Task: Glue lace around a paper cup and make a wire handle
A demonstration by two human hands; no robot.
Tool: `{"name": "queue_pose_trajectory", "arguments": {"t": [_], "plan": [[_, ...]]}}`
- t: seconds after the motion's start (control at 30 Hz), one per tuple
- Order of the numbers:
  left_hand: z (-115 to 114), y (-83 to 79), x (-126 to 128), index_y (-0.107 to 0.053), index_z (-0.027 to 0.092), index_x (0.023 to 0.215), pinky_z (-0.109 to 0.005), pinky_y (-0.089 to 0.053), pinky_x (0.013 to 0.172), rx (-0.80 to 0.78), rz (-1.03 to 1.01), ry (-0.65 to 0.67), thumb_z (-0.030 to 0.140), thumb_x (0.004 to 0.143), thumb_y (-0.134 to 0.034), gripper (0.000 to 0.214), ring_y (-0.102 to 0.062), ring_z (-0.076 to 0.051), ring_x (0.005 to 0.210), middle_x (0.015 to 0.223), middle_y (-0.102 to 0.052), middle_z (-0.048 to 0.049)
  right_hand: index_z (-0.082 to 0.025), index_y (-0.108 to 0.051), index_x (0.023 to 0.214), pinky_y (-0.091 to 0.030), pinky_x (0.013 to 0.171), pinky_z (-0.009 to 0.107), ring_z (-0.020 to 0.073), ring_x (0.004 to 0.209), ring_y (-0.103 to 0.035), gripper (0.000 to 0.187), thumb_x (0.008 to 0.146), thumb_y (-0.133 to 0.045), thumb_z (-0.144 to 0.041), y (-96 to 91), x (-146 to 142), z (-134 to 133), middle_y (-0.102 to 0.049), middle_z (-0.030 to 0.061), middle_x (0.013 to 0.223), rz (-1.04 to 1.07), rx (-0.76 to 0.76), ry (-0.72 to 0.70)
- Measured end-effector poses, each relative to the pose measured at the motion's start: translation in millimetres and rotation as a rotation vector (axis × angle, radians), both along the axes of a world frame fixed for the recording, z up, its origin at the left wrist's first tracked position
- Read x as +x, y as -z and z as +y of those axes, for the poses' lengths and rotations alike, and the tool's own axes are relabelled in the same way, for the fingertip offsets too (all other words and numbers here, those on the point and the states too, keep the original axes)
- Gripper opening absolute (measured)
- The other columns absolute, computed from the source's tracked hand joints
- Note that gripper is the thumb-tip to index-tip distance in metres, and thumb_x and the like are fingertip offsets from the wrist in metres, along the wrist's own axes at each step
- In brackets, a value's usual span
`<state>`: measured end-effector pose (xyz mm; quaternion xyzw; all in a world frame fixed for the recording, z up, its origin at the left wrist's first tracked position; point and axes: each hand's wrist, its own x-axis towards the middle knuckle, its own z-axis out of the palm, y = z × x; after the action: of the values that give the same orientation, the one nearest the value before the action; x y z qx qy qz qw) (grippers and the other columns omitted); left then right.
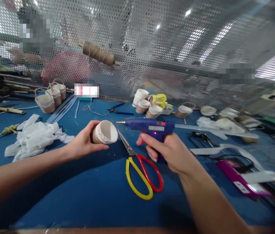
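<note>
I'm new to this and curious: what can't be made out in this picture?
Head view:
Left side of the cup: hidden by the left hand.
Grip of the glue gun: mostly covered by the right hand.
Writing on the label: too small to read.
Details of the purple block: blurred.
Left arm: cut off by the left edge.

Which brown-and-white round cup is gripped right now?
The white-rimmed brown round cup tilted in the left hand; it alone among them is held.

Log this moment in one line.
left hand: holds cup | right hand: grips glue gun | nozzle: toward cup | scissors: on table
</note>
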<state>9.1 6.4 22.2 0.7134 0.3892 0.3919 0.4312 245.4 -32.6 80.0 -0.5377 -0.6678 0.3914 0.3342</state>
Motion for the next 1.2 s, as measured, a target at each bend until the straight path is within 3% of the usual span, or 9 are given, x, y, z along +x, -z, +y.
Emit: {"name": "queue_pose_trajectory", "arguments": {"t": [0.13,0.37,0.53,0.7,0.87,1.0,1.2], "plan": [[-4.2,2.5,1.4,-0.038,0.016,0.108,-0.037,-0.042,0.088,-0.061,-0.075,-0.014,0.032,0.061,-0.072,0.06,-0.054,-0.022,0.098,0.105,-0.055,-0.0081,-0.014,-0.062,0.071,-0.036,0.045,0.024,0.008,0.038,-0.041,0.029,0.08,-0.056,-0.041,-2.3,1.3,1.8,-0.043,-0.0052,0.039,0.002,-0.018,-0.065],[-14.2,16.5,3.6,-0.038,0.017,0.107,-0.037,-0.042,0.088,-0.056,-0.056,-0.02,0.033,0.06,-0.074,0.062,-0.054,-0.023,0.099,0.106,-0.056,-0.0079,-0.015,-0.061,0.07,-0.04,0.049,0.025,0.0086,0.038,-0.043,0.03,0.081,-0.053,-0.042,17.2,3.9,-1.5,-0.044,-0.0053,0.038,-0.027,0.003,-0.032],[-15.1,15.9,1.9,-0.037,0.016,0.108,-0.037,-0.042,0.089,-0.048,-0.056,-0.013,0.032,0.061,-0.073,0.061,-0.053,-0.022,0.099,0.106,-0.055,-0.0077,-0.015,-0.062,0.068,-0.043,0.056,0.027,0.0093,0.039,-0.044,0.031,0.08,-0.054,-0.042,20.2,3.7,-2.8,-0.044,-0.0051,0.036,-0.074,0.01,-0.041],[-18.0,13.8,1.2,-0.037,0.017,0.107,-0.037,-0.041,0.09,-0.05,-0.035,-0.021,0.032,0.061,-0.073,0.06,-0.053,-0.021,0.099,0.106,-0.054,-0.0067,-0.019,-0.058,0.057,-0.046,0.063,0.029,0.0161,0.052,-0.057,0.034,0.08,-0.053,-0.043,21.9,2.2,-3.2,-0.046,-0.0028,0.036,-0.157,0.04,-0.037],[-19.8,12.7,0.3,-0.036,0.019,0.107,-0.038,-0.041,0.091,0.011,0.014,-0.075,0.032,0.061,-0.072,0.06,-0.053,-0.022,0.1,0.106,-0.054,-0.0061,-0.02,-0.058,0.054,-0.045,0.059,0.029,0.016,0.051,-0.056,0.032,0.079,-0.057,-0.04,19.8,3.9,-6.6,-0.048,-0.0023,0.037,-0.196,0.04,-0.054],[-19.5,11.7,-0.2,-0.036,0.018,0.113,-0.037,-0.039,0.094,-0.007,-0.01,-0.06,0.031,0.059,-0.074,0.067,-0.052,-0.023,0.105,0.112,-0.054,-0.008,-0.016,-0.062,0.069,-0.039,0.045,0.024,0.0091,0.038,-0.044,0.027,0.08,-0.056,-0.04,22.4,4.9,-5.2,-0.043,-0.0052,0.036,0.052,-0.071,-0.056],[-22.9,9.5,2.3,-0.043,0.013,0.115,-0.036,-0.041,0.091,-0.28,-0.256,0.02,0.032,0.061,-0.072,0.064,-0.054,-0.025,0.103,0.112,-0.058,-0.0119,-0.014,-0.061,0.067,-0.022,0.033,0.018,0.0045,0.033,-0.031,0.026,0.074,-0.062,-0.039,35.6,-7.4,-2.2,-0.037,-0.0069,0.036,0.524,-0.358,-0.027]]}}
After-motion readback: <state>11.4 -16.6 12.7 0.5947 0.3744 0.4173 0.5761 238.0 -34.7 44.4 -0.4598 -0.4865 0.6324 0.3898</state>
